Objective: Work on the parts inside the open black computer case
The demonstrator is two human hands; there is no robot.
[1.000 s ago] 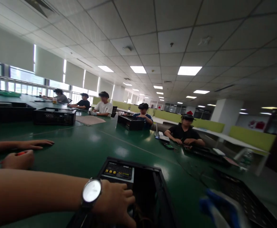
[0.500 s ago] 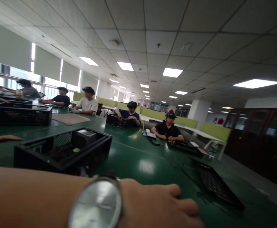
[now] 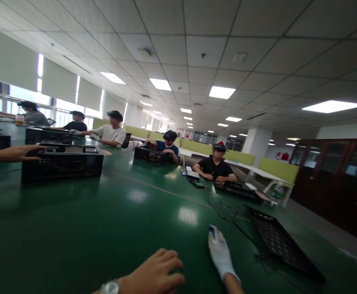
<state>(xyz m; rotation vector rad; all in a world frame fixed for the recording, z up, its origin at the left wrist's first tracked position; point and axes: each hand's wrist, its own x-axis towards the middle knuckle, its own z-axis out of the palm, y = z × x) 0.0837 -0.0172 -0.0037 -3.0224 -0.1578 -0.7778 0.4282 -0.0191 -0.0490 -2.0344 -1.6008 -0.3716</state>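
My left hand [image 3: 156, 271] is bare, with a silver watch [image 3: 109, 287] at the wrist. It hovers low over the green table [image 3: 83, 232], fingers loosely bent and apart, holding nothing. To its right, my right hand [image 3: 221, 251] wears a white glove with blue on the fingertips. Its fingers stretch forward over the tabletop and hold nothing visible. Thin black cables [image 3: 242, 228] and a black perforated panel [image 3: 276, 239] lie to the right of that hand. At the far left, a black computer case [image 3: 63, 165] stands on the table, with another person's bare hand [image 3: 22, 153] at it.
More black cases [image 3: 48, 135] stand farther back on the left. Across the table, a person [image 3: 166, 147] works at a case and another [image 3: 216, 167] at a dark panel [image 3: 239, 191]. White boxes [image 3: 192, 174], a green circuit board [image 3: 199, 184] and a bottle [image 3: 276, 192] are near them.
My left forearm, which crossed the view close to the camera, has drawn back and down. My gloved right hand has come into view. The near computer case appears to have shifted away to the left.
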